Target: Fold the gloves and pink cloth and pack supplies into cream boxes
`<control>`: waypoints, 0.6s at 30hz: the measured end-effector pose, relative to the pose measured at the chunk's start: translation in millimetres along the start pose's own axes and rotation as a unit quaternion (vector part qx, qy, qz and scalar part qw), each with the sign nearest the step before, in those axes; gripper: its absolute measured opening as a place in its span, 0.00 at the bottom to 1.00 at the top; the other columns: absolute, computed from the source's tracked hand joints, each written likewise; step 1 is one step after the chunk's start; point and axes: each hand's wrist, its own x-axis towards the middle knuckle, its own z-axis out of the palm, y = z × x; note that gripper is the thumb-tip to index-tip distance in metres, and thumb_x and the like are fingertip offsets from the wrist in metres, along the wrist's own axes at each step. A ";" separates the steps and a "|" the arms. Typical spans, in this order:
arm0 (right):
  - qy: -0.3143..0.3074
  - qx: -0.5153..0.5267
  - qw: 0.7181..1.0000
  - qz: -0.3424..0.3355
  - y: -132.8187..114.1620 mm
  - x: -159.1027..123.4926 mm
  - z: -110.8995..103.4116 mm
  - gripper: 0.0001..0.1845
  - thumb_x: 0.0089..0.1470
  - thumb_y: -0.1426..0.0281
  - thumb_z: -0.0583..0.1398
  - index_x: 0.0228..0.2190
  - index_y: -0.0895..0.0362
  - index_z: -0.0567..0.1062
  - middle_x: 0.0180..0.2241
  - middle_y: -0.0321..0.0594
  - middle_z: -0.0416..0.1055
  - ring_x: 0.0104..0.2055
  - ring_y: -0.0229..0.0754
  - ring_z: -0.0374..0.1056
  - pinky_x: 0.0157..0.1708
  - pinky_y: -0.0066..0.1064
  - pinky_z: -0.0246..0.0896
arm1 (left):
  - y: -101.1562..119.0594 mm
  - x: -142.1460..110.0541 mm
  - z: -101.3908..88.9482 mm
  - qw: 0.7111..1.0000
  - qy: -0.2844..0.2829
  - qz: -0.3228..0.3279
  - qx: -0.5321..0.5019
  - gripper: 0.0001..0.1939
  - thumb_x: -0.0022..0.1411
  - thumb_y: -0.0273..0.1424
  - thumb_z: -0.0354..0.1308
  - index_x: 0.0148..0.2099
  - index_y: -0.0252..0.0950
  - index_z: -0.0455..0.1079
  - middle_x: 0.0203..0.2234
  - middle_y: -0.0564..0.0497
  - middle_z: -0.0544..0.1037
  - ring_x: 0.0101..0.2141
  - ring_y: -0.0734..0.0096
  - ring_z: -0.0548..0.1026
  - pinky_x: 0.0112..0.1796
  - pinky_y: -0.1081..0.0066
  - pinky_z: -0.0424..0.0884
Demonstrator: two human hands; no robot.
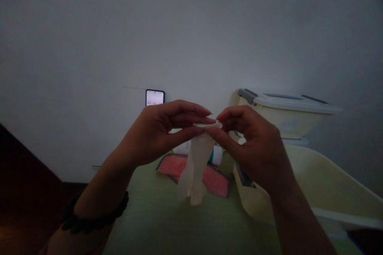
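A thin white disposable glove hangs in front of me, fingers pointing down. My left hand and my right hand both pinch its cuff at the top, fingertips almost meeting. A dark bead bracelet circles my left wrist. The glove dangles above a pale green table top.
A red patterned cloth lies on the table behind the glove, with a small white and teal container beyond it. A cream plastic bin stands at the right, a lidded box behind it. A phone with a lit screen leans on the white wall.
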 end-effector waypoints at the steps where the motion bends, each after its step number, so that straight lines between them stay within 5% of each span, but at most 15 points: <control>1: -0.013 -0.004 1.000 0.004 -0.5 0.0 -0.4 0.09 0.47 0.69 0.62 0.32 0.56 0.68 0.26 0.32 0.68 0.28 0.34 0.67 0.27 0.24 0.64 | 0.1 0.2 0.7 1.000 -0.003 0.008 0.003 0.11 0.53 0.26 0.60 0.41 0.38 0.69 0.36 0.52 0.78 0.38 0.68 0.77 0.41 0.70 0.75; 7: -0.003 0.004 1.000 0.014 -5.4 0.5 -1.1 0.05 0.51 0.68 0.59 0.28 0.57 0.68 0.25 0.32 0.67 0.26 0.32 0.65 0.25 0.23 0.61 | 1.1 2.1 7.6 0.999 0.006 0.048 -0.020 0.12 0.55 0.24 0.58 0.43 0.36 0.64 0.40 0.50 0.74 0.30 0.76 0.75 0.31 0.77 0.74; 12: 0.084 0.034 0.996 0.014 -6.6 1.7 -3.8 0.05 0.51 0.70 0.58 0.25 0.55 0.67 0.25 0.32 0.66 0.25 0.32 0.62 0.22 0.24 0.58 | -4.3 3.1 14.6 0.995 -0.025 0.018 -0.097 0.19 0.51 0.24 0.61 0.41 0.41 0.55 0.43 0.53 0.67 0.27 0.82 0.73 0.28 0.80 0.73; 18: 0.169 0.065 0.983 0.035 -4.8 3.8 -7.1 0.06 0.50 0.68 0.60 0.24 0.55 0.67 0.19 0.29 0.62 0.19 0.30 0.58 0.16 0.23 0.53 | -13.1 3.0 16.8 0.993 -0.092 -0.028 -0.074 0.09 0.57 0.27 0.56 0.38 0.37 0.59 0.32 0.54 0.67 0.29 0.79 0.71 0.28 0.79 0.70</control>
